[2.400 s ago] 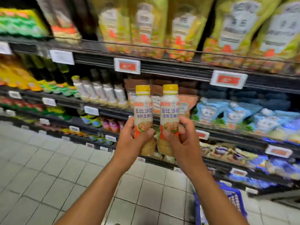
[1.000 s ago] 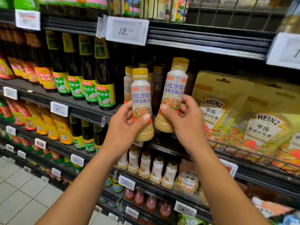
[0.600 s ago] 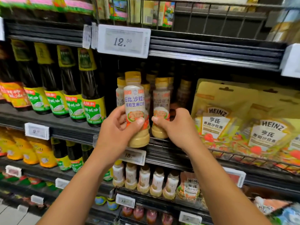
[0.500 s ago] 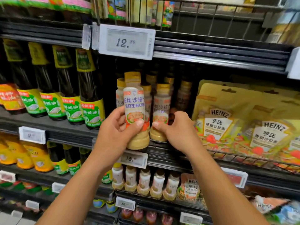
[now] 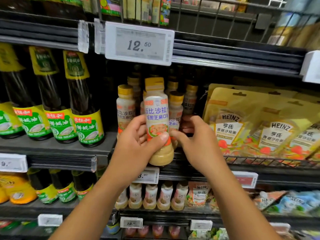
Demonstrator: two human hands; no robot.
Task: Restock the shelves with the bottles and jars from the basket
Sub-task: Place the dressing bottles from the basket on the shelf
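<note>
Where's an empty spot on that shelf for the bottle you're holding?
There's a bare strip of shelf between the dark sauce bottles and the dressing bottles. Further right it's crowded: dressing bottles stand packed in rows, then yellow pouches fill the rest. The front edge behind the held bottle is hidden.

The single head-worn camera faces the shelf (image 5: 57,149) straight on at arm's reach, tilted slightly downward.

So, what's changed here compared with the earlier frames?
Both hands carried their bottles up to the shelf. The right hand set its dressing bottle among the matching bottles and let go, now open beside it. The left hand still grips the other bottle, not yet shelved.
</note>
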